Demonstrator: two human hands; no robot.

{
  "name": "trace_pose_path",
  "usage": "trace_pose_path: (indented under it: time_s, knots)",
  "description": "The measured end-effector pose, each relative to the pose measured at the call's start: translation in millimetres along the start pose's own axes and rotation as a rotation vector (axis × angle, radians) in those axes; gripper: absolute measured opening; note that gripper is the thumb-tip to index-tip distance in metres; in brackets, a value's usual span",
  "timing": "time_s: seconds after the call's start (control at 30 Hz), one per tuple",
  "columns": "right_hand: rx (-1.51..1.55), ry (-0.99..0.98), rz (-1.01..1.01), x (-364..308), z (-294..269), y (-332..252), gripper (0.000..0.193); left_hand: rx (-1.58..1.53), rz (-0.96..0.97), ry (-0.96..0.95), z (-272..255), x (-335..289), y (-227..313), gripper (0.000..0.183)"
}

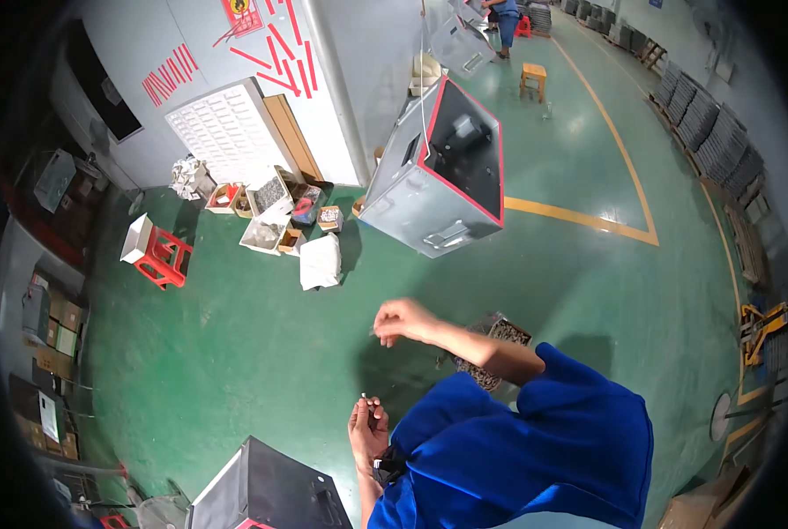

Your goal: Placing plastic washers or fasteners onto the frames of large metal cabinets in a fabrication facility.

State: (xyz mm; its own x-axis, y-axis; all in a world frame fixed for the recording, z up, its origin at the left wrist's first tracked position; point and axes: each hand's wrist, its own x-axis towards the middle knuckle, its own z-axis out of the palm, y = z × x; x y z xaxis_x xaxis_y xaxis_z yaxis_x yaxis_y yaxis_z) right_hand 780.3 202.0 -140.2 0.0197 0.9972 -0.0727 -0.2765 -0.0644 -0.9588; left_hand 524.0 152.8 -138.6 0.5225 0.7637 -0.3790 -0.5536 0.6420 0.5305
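My left hand [368, 427], a dark band at its wrist, is low in the middle with its fingers curled up. Small shiny metal pieces [365, 398], too small to name, poke out between its thumb and fingertips. Above it, my right hand [403, 321] reaches leftward over the green floor, its fingers pinched together. Something tiny may show at those fingertips, but I cannot make it out. Under my right forearm stand open containers [510, 332] full of small dark metal parts, partly hidden by the arm.
A grey metal cabinet [403, 198] with red edging hangs tilted ahead. Another dark cabinet [270, 485] is at the lower left. Boxes of parts [270, 196] and a red stool [162, 257] stand left. A wooden stool [533, 79] and a person [506, 26] are farther off.
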Motion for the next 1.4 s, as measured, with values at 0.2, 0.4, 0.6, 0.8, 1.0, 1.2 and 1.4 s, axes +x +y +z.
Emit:
trace_pose_path:
  time_s: [0.2, 0.4, 0.6, 0.8, 1.0, 1.2, 1.4]
  knots:
    - [0.758, 0.763, -0.360, 76, -133, -34, 0.005, -0.010, -0.021, 0.032, -4, 7, 9, 0.020]
    - [0.951, 0.955, -0.511, 115, -176, -60, 0.003, -0.043, -0.033, 0.037, -7, 12, 5, 0.020]
    - [1.006, 0.942, -0.601, 122, -152, -60, 0.001, -0.045, -0.024, 0.069, -5, 9, 1, 0.022]
    - [1.182, 0.951, -0.541, 143, -154, -56, 0.003, -0.024, -0.034, 0.132, 8, 10, -1, 0.020]
    - [1.355, 0.968, -0.611, 159, -151, -53, 0.005, -0.059, -0.009, 0.109, -1, 10, -11, 0.021]
    - [1.427, 0.942, -0.632, 184, -158, -44, 0.007, -0.042, 0.003, 0.151, -4, 14, -21, 0.020]
    - [1.484, 1.002, -0.581, 191, -149, -49, 0.009, -0.054, 0.040, 0.170, -4, 8, -32, 0.021]
